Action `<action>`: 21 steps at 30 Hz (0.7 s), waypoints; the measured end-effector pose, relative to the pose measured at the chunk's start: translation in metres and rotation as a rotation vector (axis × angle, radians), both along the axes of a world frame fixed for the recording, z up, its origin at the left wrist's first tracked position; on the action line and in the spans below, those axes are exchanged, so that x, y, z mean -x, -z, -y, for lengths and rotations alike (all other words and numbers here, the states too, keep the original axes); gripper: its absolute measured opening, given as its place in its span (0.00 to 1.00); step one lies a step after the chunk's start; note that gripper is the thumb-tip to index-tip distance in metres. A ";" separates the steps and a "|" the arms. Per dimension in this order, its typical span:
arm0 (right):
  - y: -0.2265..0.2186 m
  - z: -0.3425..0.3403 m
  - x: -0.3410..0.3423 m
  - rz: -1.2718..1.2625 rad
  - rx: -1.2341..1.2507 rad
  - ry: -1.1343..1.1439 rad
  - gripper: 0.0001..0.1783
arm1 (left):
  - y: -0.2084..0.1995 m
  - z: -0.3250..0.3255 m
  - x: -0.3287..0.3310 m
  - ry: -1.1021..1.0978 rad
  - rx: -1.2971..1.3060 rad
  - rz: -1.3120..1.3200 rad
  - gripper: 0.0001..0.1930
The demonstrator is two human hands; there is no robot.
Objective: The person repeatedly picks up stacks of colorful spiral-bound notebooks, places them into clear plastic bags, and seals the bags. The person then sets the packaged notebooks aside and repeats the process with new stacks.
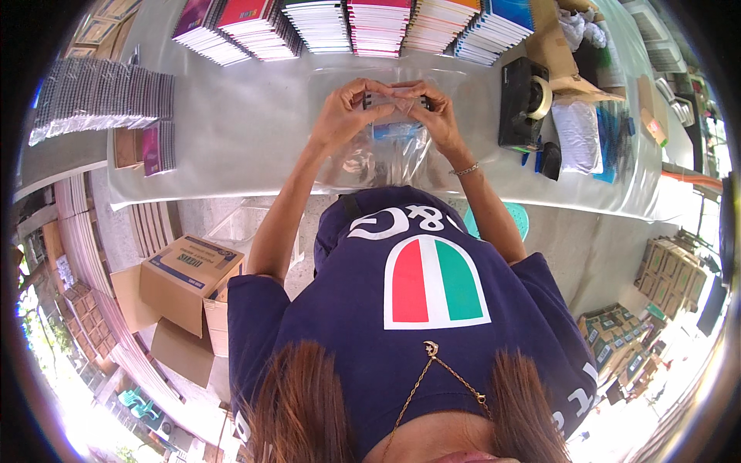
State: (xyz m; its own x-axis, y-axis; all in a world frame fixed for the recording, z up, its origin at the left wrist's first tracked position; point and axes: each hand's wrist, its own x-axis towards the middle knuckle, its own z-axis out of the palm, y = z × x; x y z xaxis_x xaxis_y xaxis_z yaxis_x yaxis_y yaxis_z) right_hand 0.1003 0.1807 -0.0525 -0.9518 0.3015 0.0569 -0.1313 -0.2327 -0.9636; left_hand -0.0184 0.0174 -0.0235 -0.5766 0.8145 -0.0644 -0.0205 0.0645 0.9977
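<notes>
Over the table in front of me, my left hand (349, 114) and my right hand (432, 114) meet with their fingertips close together. Both are closed in a pinch on a small wrapped bundle (395, 131), which has a blue lower part and black wire loops at its sides, like a spiral notebook. Clear plastic film (357, 163) covers it and hangs toward me, shining in the light. My fingers hide most of the bundle's upper part. Beyond my hands stand stacks of spiral notebooks (378, 27) with coloured covers.
A black tape dispenser (525, 104) stands to the right, near a white plastic packet (577, 137) and an open carton (552, 46). Rows of wire-bound notebooks (104, 96) fill the table's left end. An open cardboard box (189, 266) sits below on the left, a turquoise stool (513, 220) under the table's edge.
</notes>
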 end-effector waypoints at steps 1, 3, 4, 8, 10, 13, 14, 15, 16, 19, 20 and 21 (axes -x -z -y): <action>0.001 -0.001 0.000 -0.001 -0.007 0.000 0.11 | -0.001 -0.001 -0.001 -0.017 0.032 0.003 0.10; -0.003 -0.001 -0.002 0.001 -0.065 -0.010 0.11 | 0.005 -0.001 -0.004 -0.061 0.005 0.048 0.08; -0.011 -0.001 -0.007 0.005 -0.115 -0.021 0.11 | 0.007 0.000 -0.005 -0.085 -0.008 0.070 0.07; -0.016 -0.001 -0.016 0.038 -0.223 -0.037 0.12 | 0.012 0.002 -0.008 -0.055 0.031 -0.066 0.05; -0.017 0.005 -0.016 0.047 -0.232 0.004 0.13 | 0.008 0.001 -0.006 -0.053 0.031 -0.150 0.04; -0.027 0.006 -0.022 0.044 -0.356 0.018 0.15 | 0.000 0.000 -0.010 -0.038 0.043 -0.273 0.03; -0.031 0.006 -0.023 0.040 -0.416 0.016 0.15 | -0.002 0.000 -0.011 -0.049 0.044 -0.257 0.03; -0.032 0.008 -0.025 0.036 -0.458 0.036 0.16 | -0.003 0.001 -0.013 -0.057 0.045 -0.239 0.04; -0.033 0.010 -0.027 0.033 -0.501 0.056 0.16 | -0.005 0.001 -0.015 -0.063 0.046 -0.221 0.05; -0.025 0.017 -0.028 -0.007 -0.733 0.217 0.17 | -0.017 0.000 -0.017 -0.040 0.097 -0.357 0.05; -0.020 0.021 -0.028 -0.024 -0.829 0.288 0.17 | -0.014 0.000 -0.017 -0.010 0.059 -0.490 0.05; -0.019 0.025 -0.029 -0.020 -0.858 0.343 0.17 | -0.011 0.000 -0.014 0.016 0.016 -0.625 0.05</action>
